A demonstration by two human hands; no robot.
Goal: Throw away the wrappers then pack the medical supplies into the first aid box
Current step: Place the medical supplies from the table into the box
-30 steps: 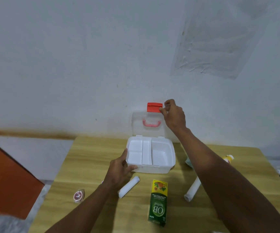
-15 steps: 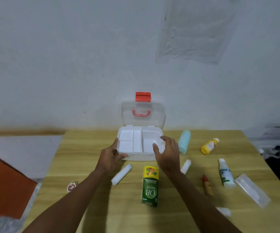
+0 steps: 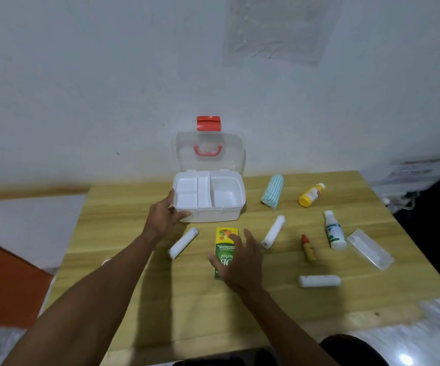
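The white first aid box point(image 3: 229, 214) stands open at the table's far middle, its clear lid point(image 3: 209, 151) with red latch leaning against the wall. My left hand point(image 3: 164, 217) rests on the box's front left corner. My right hand point(image 3: 240, 260) hovers spread over the green and yellow carton point(image 3: 224, 240), fingers apart, nothing gripped. White gauze rolls lie at left point(image 3: 183, 243), middle point(image 3: 273, 231) and front right point(image 3: 319, 281). A striped teal roll point(image 3: 273, 191), a yellow bottle point(image 3: 311, 195), a white bottle point(image 3: 333, 230) and a small red-capped tube point(image 3: 308, 248) lie on the right.
A clear plastic case point(image 3: 369, 248) lies near the wooden table's point(image 3: 187, 307) right edge. An orange surface point(image 3: 7, 283) stands to the left, below table level. The wall rises directly behind the box.
My right hand left the lid's latch, passed over the box and came down over the carton. The view tilted down and right, showing more of the table. The left hand stays at the box.
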